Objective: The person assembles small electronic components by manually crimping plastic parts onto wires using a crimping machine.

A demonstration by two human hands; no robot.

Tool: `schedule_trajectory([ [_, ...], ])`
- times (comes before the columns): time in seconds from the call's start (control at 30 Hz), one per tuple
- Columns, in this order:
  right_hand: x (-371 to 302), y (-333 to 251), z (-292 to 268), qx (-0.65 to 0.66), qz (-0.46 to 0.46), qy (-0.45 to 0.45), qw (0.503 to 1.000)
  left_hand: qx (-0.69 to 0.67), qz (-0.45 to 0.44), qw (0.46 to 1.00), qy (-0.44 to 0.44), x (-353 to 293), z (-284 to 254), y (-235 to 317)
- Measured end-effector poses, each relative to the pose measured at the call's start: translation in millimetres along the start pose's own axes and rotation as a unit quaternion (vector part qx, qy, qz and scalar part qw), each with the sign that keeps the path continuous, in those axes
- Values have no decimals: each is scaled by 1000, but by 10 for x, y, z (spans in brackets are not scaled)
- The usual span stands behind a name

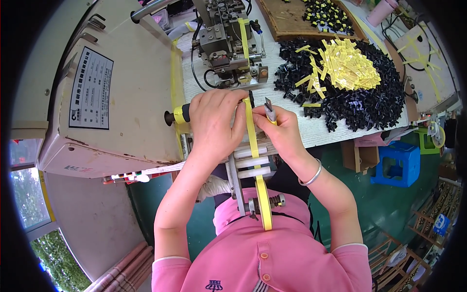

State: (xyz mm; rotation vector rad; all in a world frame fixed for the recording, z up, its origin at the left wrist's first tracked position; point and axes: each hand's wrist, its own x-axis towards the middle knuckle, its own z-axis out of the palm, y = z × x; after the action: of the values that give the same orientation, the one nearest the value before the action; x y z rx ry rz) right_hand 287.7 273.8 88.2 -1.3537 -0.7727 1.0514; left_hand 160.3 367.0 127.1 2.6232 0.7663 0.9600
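A band of yellow tape (251, 129) runs from a roll (263, 207) near my waist, past white rollers (253, 162), to a small metal machine (219, 44) on the bench. My left hand (214, 119) is curled over the tape's left side, its thumb and fingertips closed at the tape edge. Beside its wrist side a dark knob with a yellow band (181, 115) sticks out, partly covered. My right hand (279, 129) grips a small craft knife (271, 113), blade pointing up. The right fingertips are close to the tape's right edge; whether they touch it is unclear.
Right of the machine lies a wide heap of small black parts (340, 109) topped with cut yellow strips (348, 63). Behind it stands a wooden tray (287, 22) with more parts. A large beige cabinet (126, 97) borders the left. A blue stool (396, 164) stands on the floor.
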Motion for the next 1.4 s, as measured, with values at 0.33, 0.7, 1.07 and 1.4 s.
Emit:
schedule_trajectory([
  [0.33, -40, -123, -32, -48, -12, -45, 998, -23, -110, 987, -112, 255, -81, -7],
  [0.7, -19, -224, -122, -101, -76, 15, 992, 6, -16, 1000, -24, 11, -42, 55],
  [1.07, 15, -281, -55, -162, -114, 19, 980, 11, -18, 1000, -9, 41, 17, -5],
  [1.4, 15, -285, -72, -195, -132, 17, 972, -37, -50, 997, -52, 95, -67, -13],
])
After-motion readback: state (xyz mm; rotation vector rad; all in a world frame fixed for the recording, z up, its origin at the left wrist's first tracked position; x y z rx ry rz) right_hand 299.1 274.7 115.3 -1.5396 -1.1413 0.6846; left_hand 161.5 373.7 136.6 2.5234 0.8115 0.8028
